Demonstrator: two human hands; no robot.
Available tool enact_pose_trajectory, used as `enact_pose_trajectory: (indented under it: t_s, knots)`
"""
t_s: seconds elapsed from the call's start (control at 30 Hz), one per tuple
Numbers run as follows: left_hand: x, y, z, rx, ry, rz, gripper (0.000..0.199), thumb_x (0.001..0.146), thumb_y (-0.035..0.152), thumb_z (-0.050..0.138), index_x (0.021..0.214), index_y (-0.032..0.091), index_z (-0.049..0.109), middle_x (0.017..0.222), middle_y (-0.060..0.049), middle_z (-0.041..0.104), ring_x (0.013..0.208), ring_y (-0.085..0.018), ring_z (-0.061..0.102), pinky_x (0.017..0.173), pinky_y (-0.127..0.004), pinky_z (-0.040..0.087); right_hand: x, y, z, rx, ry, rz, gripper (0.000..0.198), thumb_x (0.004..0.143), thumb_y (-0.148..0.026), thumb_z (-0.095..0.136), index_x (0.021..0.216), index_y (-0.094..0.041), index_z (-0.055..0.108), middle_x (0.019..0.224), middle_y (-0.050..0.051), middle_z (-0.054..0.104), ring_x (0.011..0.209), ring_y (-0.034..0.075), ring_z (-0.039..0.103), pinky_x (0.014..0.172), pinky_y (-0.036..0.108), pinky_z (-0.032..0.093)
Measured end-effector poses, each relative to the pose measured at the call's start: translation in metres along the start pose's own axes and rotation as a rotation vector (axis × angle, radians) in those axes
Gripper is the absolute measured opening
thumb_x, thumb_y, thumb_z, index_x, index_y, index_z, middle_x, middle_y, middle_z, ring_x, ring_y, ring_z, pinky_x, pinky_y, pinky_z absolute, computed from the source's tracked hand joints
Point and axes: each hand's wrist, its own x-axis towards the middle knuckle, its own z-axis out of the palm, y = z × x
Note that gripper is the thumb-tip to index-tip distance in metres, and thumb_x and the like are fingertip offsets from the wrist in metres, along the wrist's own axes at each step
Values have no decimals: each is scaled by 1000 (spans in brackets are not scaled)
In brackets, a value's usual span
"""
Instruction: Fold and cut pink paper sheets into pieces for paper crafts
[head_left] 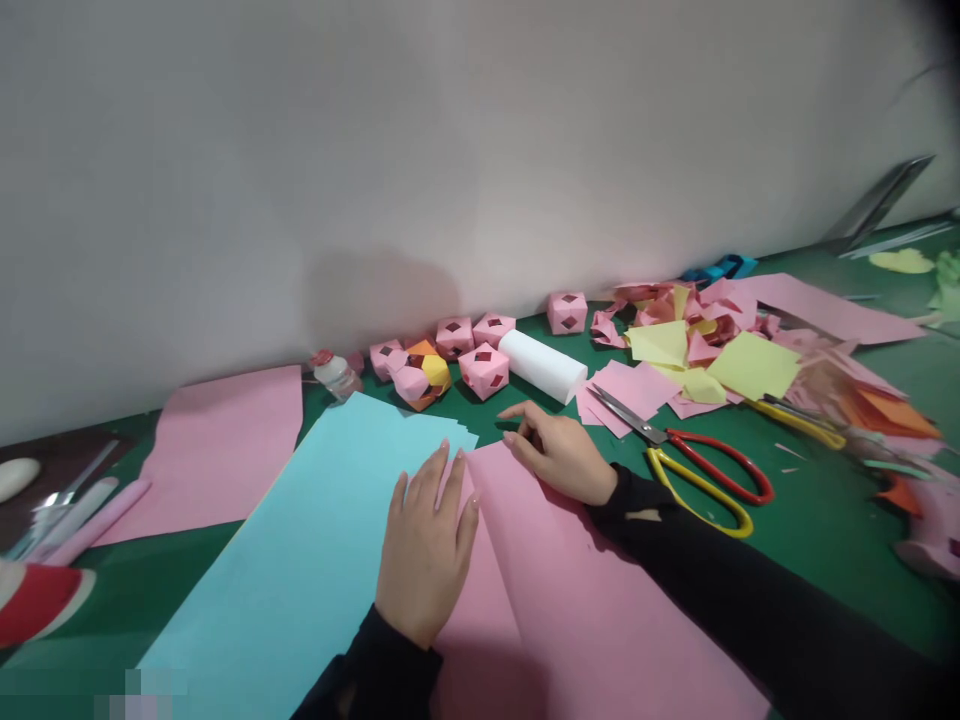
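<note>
My left hand [427, 545] lies flat with its fingers spread, over the pink paper and the edge of a light blue sheet [300, 540]. A large pink sheet of paper [585, 590] is bent over on itself, its fold rounded and not pressed flat. My right hand [562, 455] is at the top edge of that sheet, fingers curled and thumb against the paper. Scissors [660, 435] with one red and one yellow handle lie partly spread just right of my right hand. Close beyond my hands is a white paper roll [544, 367].
Several folded pink paper shapes [484, 370] stand along the wall [480, 150], beside a small red-capped bottle [336, 375]. Pink and yellow paper scraps [697, 340] are heaped at right. Another pink sheet [225, 450] and pens [97, 520] are at left on the green table [817, 560].
</note>
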Motion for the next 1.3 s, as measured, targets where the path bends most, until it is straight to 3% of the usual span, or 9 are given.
enact_pose_trajectory:
  t_s: [0.13, 0.23, 0.6, 0.9, 1.03, 1.3]
  knots:
    - [-1, -2, 3, -4, -64, -3, 50, 97, 28, 28, 145, 17, 33, 150, -10, 36, 139, -26, 33, 108, -56, 33, 0, 0, 0, -13, 1, 1, 19, 88, -24, 50, 106, -21, 56, 75, -3, 68, 64, 13, 61, 60, 24, 38]
    - [-1, -1, 4, -4, -69, -11, 51, 97, 29, 28, 147, 19, 30, 151, -9, 34, 140, -26, 31, 109, -56, 30, -1, -1, -1, -17, -2, -2, 18, 88, -23, 49, 104, -22, 57, 75, -2, 68, 63, 13, 61, 61, 25, 38]
    - [-2, 2, 1, 26, -78, -7, 50, 97, 29, 26, 144, 16, 35, 151, -9, 33, 140, -26, 31, 110, -56, 29, -3, 0, -1, -48, -21, -28, 24, 82, -18, 50, 104, -20, 59, 70, -3, 66, 59, 13, 58, 59, 25, 37]
    - [-1, 0, 2, 2, -19, -22, 49, 95, 24, 27, 141, 11, 40, 148, -14, 39, 138, -27, 35, 108, -56, 33, -4, 3, -7, 260, -125, 7, 37, 83, -34, 59, 117, -20, 52, 63, -6, 60, 59, 12, 58, 63, 25, 44]
    - [-2, -1, 1, -51, 19, -2, 48, 95, 22, 27, 140, 10, 41, 147, -14, 39, 139, -26, 32, 110, -54, 31, -2, 7, -4, 293, -64, 26, 34, 84, -31, 57, 116, -19, 52, 64, -5, 59, 56, 12, 55, 61, 24, 44]
    - [-4, 0, 4, -39, -42, 43, 52, 95, 29, 33, 144, 13, 34, 149, -12, 37, 139, -26, 33, 111, -54, 29, 0, 7, 0, 289, 62, 76, 29, 87, -34, 53, 111, -18, 53, 64, -4, 58, 57, 13, 57, 58, 25, 44]
